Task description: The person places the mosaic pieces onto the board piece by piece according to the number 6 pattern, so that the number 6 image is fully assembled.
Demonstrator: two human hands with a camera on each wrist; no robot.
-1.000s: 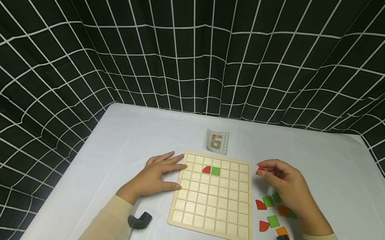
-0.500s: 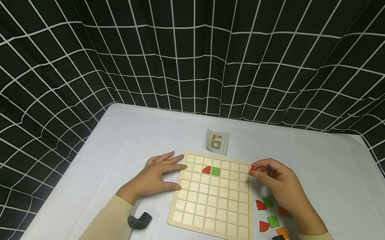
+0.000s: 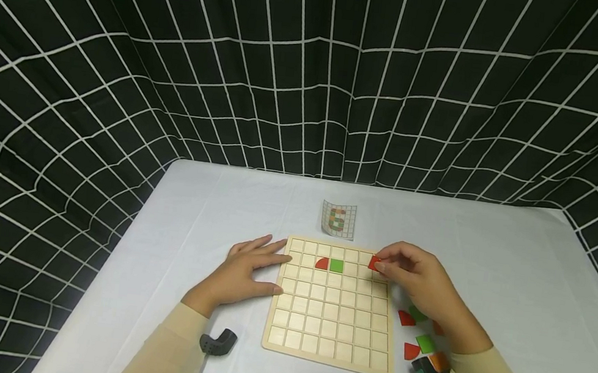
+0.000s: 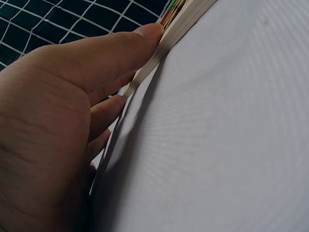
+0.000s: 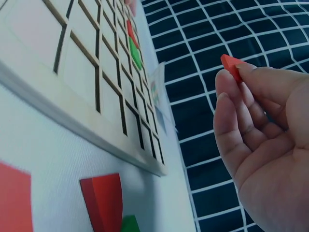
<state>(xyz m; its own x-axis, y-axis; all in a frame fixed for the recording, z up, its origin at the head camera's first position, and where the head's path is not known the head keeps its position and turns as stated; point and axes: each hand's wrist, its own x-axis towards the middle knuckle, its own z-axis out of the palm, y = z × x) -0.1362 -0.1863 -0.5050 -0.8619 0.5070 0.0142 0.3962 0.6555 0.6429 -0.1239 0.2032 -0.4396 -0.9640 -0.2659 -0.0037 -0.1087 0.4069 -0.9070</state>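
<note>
A wooden grid board (image 3: 331, 313) lies on the white table. In its second row sit a red quarter-circle tile (image 3: 322, 263) and a green square tile (image 3: 336, 266), side by side. My left hand (image 3: 239, 273) rests at the board's left edge, fingers spread, with thumb and fingertips touching the rim; the left wrist view shows the thumb (image 4: 111, 53) on that edge. My right hand (image 3: 416, 280) pinches a red tile (image 3: 374, 263) between thumb and fingers, over the board's upper right cells. The right wrist view shows this red tile (image 5: 231, 66) held up, partly covered by the fingertips.
Loose red, green and orange tiles lie right of the board, among them a red quarter circle (image 3: 410, 351) and a green square (image 3: 425, 344); the right forearm hides some. A small printed pattern sheet (image 3: 338, 220) lies behind the board. Black grid-lined curtains (image 3: 333, 79) surround the table.
My right hand has moved left with the red tile, from beside the board's right edge to over its upper right cells. The left hand has stayed in place.
</note>
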